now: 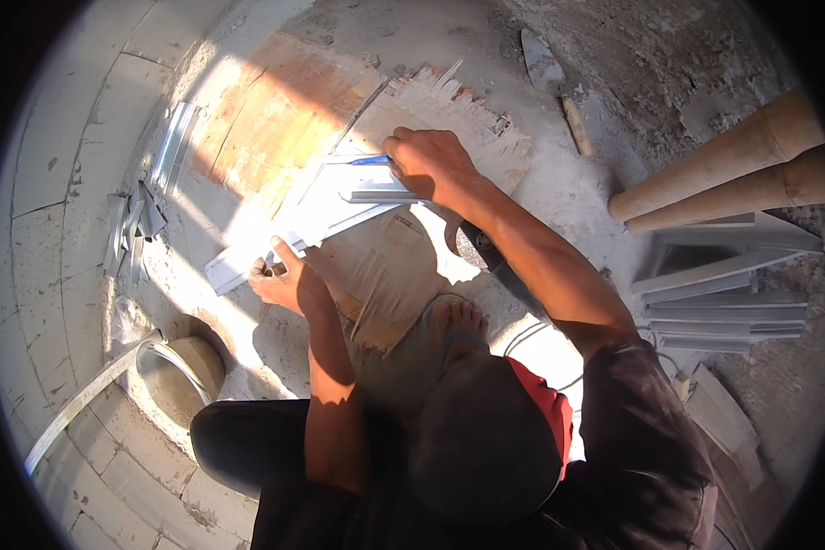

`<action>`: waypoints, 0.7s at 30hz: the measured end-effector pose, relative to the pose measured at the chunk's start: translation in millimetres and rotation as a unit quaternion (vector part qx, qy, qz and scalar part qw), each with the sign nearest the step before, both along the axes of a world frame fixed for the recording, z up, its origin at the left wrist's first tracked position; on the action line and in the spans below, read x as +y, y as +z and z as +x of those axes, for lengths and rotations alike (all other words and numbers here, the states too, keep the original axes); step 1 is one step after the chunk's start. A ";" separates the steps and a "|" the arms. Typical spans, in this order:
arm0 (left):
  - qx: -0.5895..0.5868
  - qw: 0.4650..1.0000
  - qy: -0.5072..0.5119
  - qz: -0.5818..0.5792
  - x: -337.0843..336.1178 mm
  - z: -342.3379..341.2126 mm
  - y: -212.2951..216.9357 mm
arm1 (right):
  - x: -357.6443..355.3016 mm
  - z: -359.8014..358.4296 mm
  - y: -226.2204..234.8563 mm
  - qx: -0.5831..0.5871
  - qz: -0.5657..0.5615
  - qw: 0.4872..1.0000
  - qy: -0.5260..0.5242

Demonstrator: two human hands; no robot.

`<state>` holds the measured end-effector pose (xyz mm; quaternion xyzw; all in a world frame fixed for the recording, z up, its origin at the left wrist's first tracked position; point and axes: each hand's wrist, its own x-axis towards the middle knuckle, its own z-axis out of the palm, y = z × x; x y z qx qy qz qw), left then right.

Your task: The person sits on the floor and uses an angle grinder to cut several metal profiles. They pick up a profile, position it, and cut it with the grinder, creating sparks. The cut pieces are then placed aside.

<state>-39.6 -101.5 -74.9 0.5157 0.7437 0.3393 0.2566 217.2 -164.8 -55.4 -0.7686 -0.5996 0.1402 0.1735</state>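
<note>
A long pale metal profile (247, 255) lies slantwise on a worn plywood board (275, 110) on the floor. My left hand (282, 277) grips the profile near its lower left end and holds it down. My right hand (428, 165) rests on the profile's upper end, pinching a blue pen (368, 160) whose tip touches the metal. A grey metal square (378, 195) lies across the profile just under that hand. My bare foot in a sandal (456, 321) stands on the board's near edge.
Short metal offcuts (133, 225) lie at the left. A metal bowl (170, 374) and a white strip (82, 403) sit at the lower left. A trowel (543, 60) lies at the top. Two wooden poles (733, 170) and stacked profiles (729, 298) are at the right. A dark tool (474, 246) lies under my right forearm.
</note>
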 end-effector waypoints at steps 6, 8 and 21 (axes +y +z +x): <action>-0.252 0.945 0.166 -0.125 5.9 -19.2 -42.6 | -72.9 93.9 14.8 -0.138 -0.020 0.961 -0.239; -0.369 0.901 0.122 -0.191 7.7 -18.8 -54.5 | -125.3 132.6 -0.3 -0.147 -0.038 0.940 -0.306; -0.414 0.870 0.186 -0.193 82.6 -38.7 -56.9 | -260.6 35.2 -58.5 -0.013 0.037 0.905 -0.423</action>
